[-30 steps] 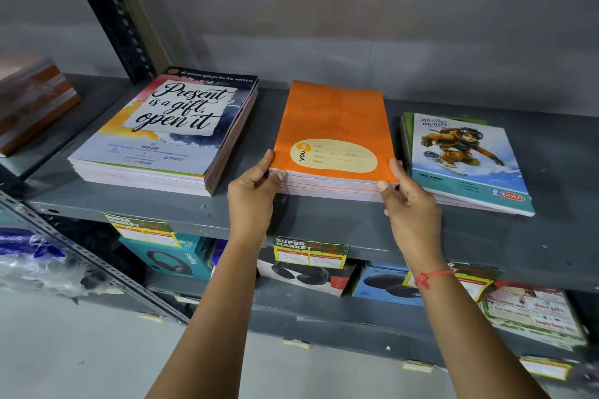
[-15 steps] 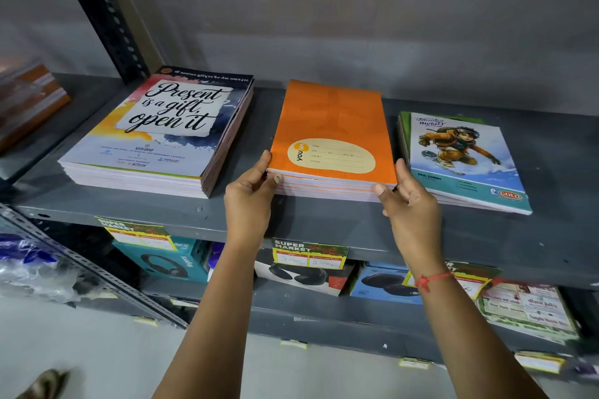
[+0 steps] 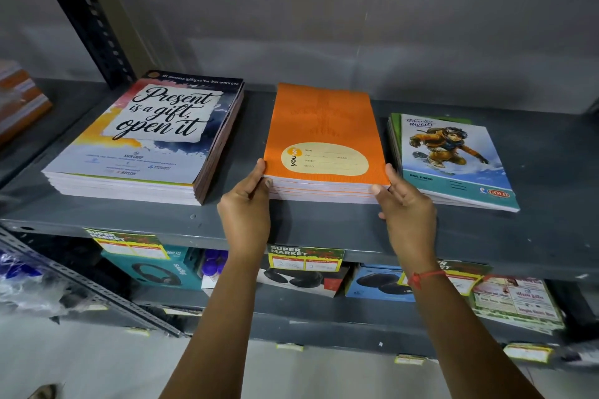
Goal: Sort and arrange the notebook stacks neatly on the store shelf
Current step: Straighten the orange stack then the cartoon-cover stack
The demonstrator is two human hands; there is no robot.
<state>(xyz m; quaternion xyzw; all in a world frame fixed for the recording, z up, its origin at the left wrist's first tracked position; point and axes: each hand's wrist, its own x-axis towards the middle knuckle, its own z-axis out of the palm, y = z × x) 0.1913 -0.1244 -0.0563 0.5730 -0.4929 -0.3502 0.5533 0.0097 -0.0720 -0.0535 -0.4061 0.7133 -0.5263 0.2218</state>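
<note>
Three notebook stacks lie flat on the grey metal shelf [image 3: 324, 223]. The middle one is a stack of orange notebooks [image 3: 324, 129] with a yellow label. My left hand [image 3: 246, 210] presses its near left corner with the thumb on the cover's edge. My right hand [image 3: 406, 210] holds the near right corner the same way. To the left sits a thick "Present is a gift" stack [image 3: 146, 139]. On the right lies a thin stack with a snowboarder cover [image 3: 450, 159], its lower notebooks fanned out slightly.
A black perforated upright [image 3: 87, 16] stands at the back left. Another pile of orange-edged books [image 3: 19, 100] lies on the neighbouring shelf at far left. Below, boxed headphones [image 3: 152, 269] and price tags [image 3: 304, 257] line the lower shelf.
The view has shifted slightly to the left. Both hands stay at the orange stack's front corners, and the stack looks squared up a little.
</note>
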